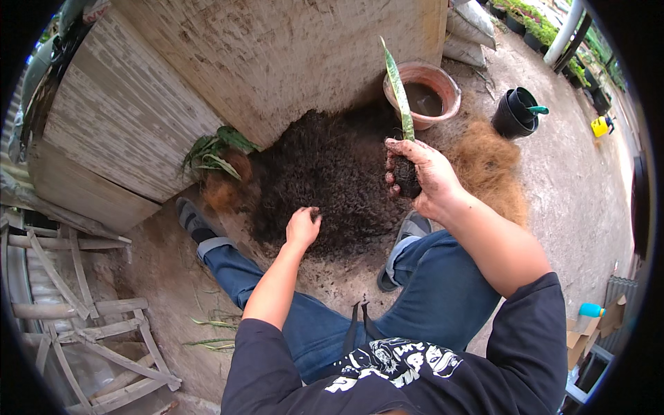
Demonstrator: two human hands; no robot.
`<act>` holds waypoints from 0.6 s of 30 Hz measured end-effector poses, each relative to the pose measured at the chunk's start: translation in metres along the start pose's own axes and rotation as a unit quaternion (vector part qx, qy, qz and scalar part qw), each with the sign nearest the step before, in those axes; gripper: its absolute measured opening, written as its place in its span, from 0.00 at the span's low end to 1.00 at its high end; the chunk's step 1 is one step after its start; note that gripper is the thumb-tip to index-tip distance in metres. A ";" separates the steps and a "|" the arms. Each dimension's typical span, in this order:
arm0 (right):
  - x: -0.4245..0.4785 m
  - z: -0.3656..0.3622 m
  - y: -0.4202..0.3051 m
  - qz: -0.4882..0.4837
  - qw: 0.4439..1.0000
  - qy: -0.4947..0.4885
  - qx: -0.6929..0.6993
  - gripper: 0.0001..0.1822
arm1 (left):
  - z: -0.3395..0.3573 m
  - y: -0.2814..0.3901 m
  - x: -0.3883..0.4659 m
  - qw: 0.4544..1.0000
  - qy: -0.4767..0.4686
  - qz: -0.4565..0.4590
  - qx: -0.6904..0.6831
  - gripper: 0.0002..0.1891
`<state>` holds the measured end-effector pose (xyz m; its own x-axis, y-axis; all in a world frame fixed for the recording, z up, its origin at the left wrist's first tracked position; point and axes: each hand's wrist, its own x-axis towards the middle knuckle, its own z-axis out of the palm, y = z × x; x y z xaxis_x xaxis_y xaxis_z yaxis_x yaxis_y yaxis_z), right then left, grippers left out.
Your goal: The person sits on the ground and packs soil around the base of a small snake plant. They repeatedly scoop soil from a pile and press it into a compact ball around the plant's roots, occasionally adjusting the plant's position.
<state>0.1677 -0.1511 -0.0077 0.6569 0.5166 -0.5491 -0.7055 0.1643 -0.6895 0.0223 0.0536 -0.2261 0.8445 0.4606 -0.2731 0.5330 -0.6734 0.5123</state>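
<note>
My right hand (423, 174) is closed around the dark soil root ball (406, 176) of a snake plant cutting, whose single long mottled green leaf (398, 88) points up and away from me. My left hand (303, 226) is at the near edge of a heap of dark potting soil (332, 181), fingers curled; whether it holds some soil cannot be told. Behind the leaf stands a reddish plastic basin (450, 101) with murky water. Brown coconut fibre (487, 168) lies right of my right hand. More green leaves (220, 148) rest on fibre left of the heap.
Nested black plastic pots (514, 114) with a green-handled tool stand beyond the fibre. Wooden boards (290, 52) border the soil's far side, near white sacks (469, 31). Loose leaves (212, 342) lie by my left thigh, near a wooden frame (98, 332). A yellow container (600, 126) stands far right.
</note>
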 end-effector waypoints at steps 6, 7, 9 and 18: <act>0.008 0.003 -0.002 -0.005 1.000 0.006 -0.022 0.11 | 0.024 -0.015 0.037 0.983 0.142 -0.087 0.073 0.08; 0.008 0.004 -0.002 0.000 1.000 0.011 -0.026 0.11 | 0.029 -0.013 0.040 0.982 0.144 -0.107 0.063 0.08; 0.008 0.004 -0.001 0.009 0.999 0.021 -0.035 0.11 | 0.037 -0.010 0.047 0.977 0.149 -0.147 0.041 0.08; -0.001 0.002 -0.001 0.012 1.000 -0.014 0.008 0.10 | 0.051 -0.009 0.078 0.969 0.110 -0.187 0.119 0.08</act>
<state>0.1675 -0.1499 -0.0054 0.6323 0.5436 -0.5520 -0.7251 0.1643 -0.6688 0.0860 0.0657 -0.2932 0.5719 0.7931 -0.2097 0.8190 -0.5374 0.2013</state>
